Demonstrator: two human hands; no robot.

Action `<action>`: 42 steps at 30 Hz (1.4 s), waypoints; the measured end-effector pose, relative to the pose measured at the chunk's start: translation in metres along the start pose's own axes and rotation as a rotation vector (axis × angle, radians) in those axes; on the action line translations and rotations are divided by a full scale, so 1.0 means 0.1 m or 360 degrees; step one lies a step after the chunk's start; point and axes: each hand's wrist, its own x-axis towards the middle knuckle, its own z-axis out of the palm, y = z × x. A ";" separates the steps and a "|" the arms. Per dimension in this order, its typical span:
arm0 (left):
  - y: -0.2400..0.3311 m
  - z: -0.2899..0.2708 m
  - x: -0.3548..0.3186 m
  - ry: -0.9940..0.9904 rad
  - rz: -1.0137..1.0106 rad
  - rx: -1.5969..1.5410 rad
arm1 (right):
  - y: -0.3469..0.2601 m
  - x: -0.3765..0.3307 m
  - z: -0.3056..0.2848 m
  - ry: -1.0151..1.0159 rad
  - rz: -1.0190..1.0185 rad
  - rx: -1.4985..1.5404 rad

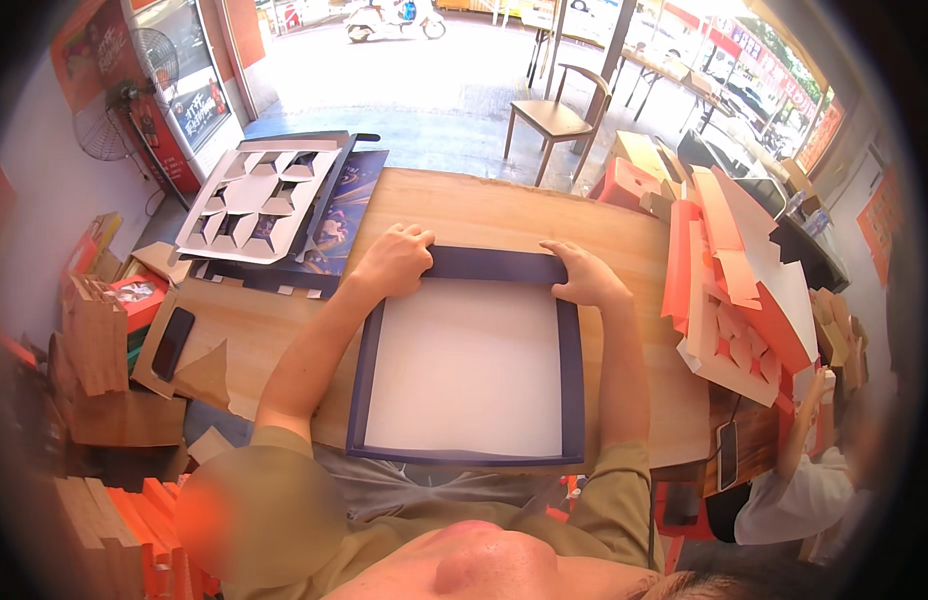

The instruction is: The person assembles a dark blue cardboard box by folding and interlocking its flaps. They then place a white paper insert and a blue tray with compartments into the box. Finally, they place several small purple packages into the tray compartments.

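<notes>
A flat square box blank [466,365], white inside with dark blue flaps round its edge, lies on the wooden table [484,215] right in front of me. My left hand [394,260] grips the far flap at its left corner. My right hand [582,273] presses on the same flap at its right corner. Both hands have the fingers curled over the dark blue strip.
A stack of white die-cut inserts [256,205] on dark printed sheets lies at the far left. Orange and white folded cartons [734,300] pile up at the right. A black phone [172,343] rests at the left edge. Another person [804,480] sits lower right. A wooden chair [559,115] stands beyond the table.
</notes>
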 end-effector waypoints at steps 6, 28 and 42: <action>-0.03 0.02 0.01 0.0047 0.0015 -0.0142 | -0.04 0.20 0.49 0.0285 0.0117 -0.0573; 0.04 0.09 -0.02 0.0058 -0.0023 -0.0040 | -0.08 0.11 0.23 0.0145 0.0003 -0.0183; -0.07 -0.05 0.00 0.0000 -0.0232 -0.0677 | -0.04 0.12 0.23 0.0211 -0.0001 -0.0284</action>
